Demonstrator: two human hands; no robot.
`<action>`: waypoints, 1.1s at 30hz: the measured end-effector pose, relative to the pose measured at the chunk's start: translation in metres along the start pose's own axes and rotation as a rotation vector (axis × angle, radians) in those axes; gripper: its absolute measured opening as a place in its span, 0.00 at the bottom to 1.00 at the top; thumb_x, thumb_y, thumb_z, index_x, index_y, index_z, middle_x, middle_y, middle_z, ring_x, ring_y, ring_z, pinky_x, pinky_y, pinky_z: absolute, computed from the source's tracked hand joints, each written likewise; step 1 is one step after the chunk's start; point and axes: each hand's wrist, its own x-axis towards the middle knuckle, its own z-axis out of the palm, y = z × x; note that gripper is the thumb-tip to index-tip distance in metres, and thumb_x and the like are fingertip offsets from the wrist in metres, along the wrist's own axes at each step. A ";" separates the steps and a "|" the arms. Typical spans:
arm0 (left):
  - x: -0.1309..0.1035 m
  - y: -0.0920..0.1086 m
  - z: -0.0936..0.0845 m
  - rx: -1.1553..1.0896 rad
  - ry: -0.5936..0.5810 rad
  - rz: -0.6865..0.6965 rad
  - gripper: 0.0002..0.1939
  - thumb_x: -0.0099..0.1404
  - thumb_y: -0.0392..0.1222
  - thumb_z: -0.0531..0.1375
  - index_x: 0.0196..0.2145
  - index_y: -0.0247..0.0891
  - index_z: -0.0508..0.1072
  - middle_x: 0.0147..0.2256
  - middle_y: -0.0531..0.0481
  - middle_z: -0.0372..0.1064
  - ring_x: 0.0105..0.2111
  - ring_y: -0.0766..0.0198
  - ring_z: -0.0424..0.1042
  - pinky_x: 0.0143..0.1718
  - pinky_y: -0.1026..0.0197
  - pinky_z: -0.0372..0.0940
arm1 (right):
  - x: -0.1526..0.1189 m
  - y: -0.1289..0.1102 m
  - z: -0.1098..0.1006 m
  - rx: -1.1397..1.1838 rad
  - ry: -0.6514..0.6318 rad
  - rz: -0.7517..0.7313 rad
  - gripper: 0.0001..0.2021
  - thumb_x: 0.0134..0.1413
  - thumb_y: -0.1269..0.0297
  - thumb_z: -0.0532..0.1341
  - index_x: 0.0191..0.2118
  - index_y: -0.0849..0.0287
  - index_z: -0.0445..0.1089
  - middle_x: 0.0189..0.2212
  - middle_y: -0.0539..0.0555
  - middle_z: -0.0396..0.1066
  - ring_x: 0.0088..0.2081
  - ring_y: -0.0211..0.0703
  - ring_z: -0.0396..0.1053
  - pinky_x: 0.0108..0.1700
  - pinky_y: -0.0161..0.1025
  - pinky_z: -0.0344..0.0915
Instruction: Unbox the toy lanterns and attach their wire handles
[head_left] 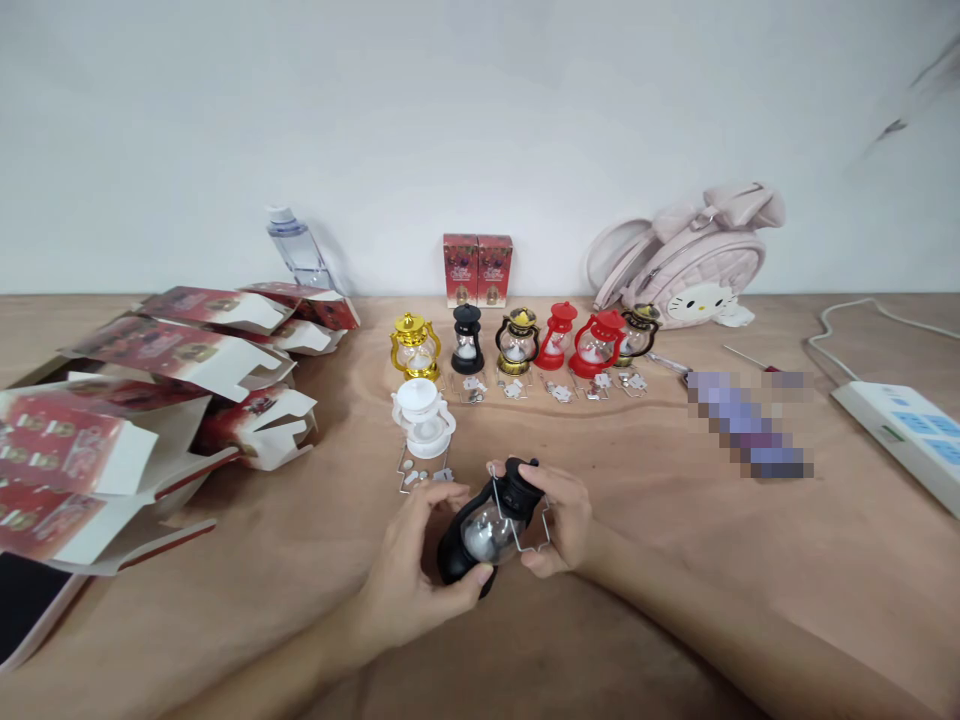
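Observation:
A small black lantern (486, 535) with a clear globe is held tilted above the table, its top leaning to the right. My left hand (416, 560) grips its base, thumb in front. My right hand (562, 515) closes on its black cap, where a bent wire handle (534, 548) hangs across the globe's side. Just beyond my left hand stands a white lantern (424, 420), with small metal pieces (420, 475) in front of it. Farther back a row holds a gold lantern (415, 345), a black lantern (467, 340), a bronze lantern (518, 342) and red lanterns (598, 343).
Opened red boxes (172, 340) pile up on the left, near a bottle (296, 245). Two closed boxes (478, 270) stand by the wall. At right are a pink bag (694, 265), a screwdriver (757, 365), a blurred-out purple item (739, 420) and a power strip (911, 430).

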 end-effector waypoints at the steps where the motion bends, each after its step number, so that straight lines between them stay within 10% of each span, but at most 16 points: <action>1: 0.000 0.000 0.000 -0.014 -0.003 -0.008 0.24 0.54 0.39 0.63 0.48 0.42 0.60 0.41 0.46 0.69 0.39 0.57 0.73 0.38 0.57 0.69 | 0.000 0.000 -0.001 -0.015 -0.007 0.003 0.36 0.52 0.45 0.59 0.62 0.57 0.52 0.47 0.62 0.74 0.47 0.52 0.74 0.46 0.48 0.72; 11: -0.001 0.002 0.003 -0.156 -0.039 -0.133 0.22 0.59 0.40 0.60 0.49 0.40 0.58 0.45 0.42 0.68 0.44 0.57 0.73 0.43 0.56 0.71 | 0.010 -0.009 -0.008 -0.209 -0.027 0.049 0.28 0.62 0.48 0.47 0.62 0.59 0.50 0.46 0.62 0.72 0.45 0.48 0.74 0.43 0.43 0.73; 21: -0.006 0.002 0.005 0.002 0.038 0.026 0.21 0.59 0.36 0.60 0.50 0.41 0.60 0.40 0.47 0.65 0.37 0.62 0.72 0.36 0.62 0.70 | 0.009 -0.013 -0.007 -0.238 0.112 0.092 0.06 0.62 0.67 0.52 0.43 0.53 0.63 0.18 0.45 0.67 0.16 0.34 0.63 0.20 0.31 0.60; 33: 0.000 0.006 0.001 0.180 0.145 -0.026 0.19 0.62 0.37 0.57 0.50 0.40 0.59 0.41 0.47 0.62 0.40 0.61 0.68 0.38 0.61 0.68 | 0.014 -0.015 -0.001 -0.192 0.015 -0.085 0.03 0.52 0.68 0.57 0.34 0.54 0.61 0.16 0.43 0.58 0.17 0.34 0.54 0.20 0.33 0.51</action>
